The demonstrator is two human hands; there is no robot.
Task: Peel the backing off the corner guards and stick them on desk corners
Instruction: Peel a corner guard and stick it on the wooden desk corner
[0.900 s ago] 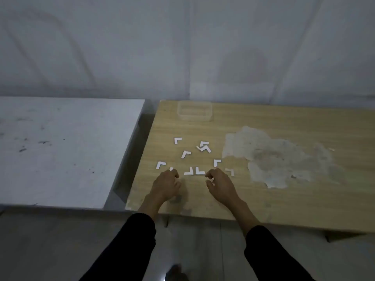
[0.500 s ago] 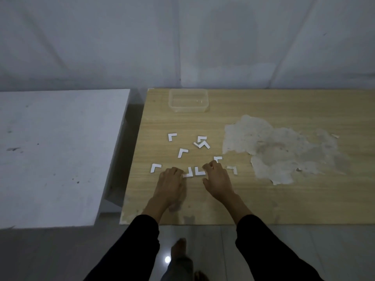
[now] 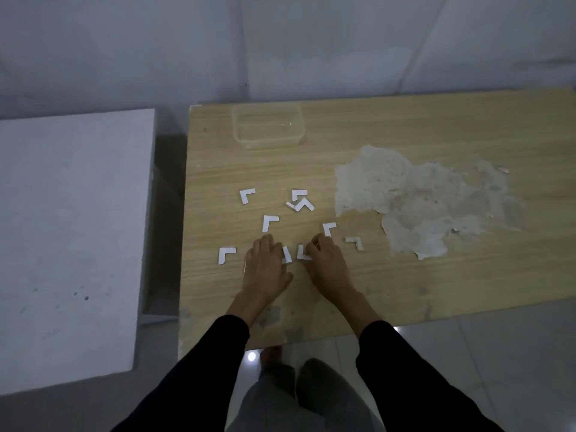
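Two surfaces stand side by side with a dark gap between them: a wood-grain surface (image 3: pixel 405 291) of light laminate on the right and a plain pale surface (image 3: pixel 71 229), matte and faintly speckled, on the left. Across the wood grain to the right spreads one large ragged patch (image 3: pixel 405 194) where the laminate has peeled to a rough, whitish layer. Near the far left corner sits one clear plastic container (image 3: pixel 269 144), rectangular with rounded corners.

Both arms in black sleeves (image 3: pixel 218 353) reach in from the near edge over a glossy tiled floor (image 3: pixel 498 353). The left hand (image 3: pixel 265 269) lies palm down on the wood, fingers loosely stretched and close together, gripping nothing, and it hides part of one guard. The right hand (image 3: pixel 328 266) rests just beside it with fingers (image 3: pixel 316 244) curled at the edge of another guard; I cannot tell whether they pinch it.

Flat, white, L-shaped corner guards (image 3: pixel 247 195) lie scattered on the wood around and beyond the hands, well left of the patch. At least nine show: two between the hands, one left of them, two to the right, and the others farther out, with a few overlapping in a small cluster.
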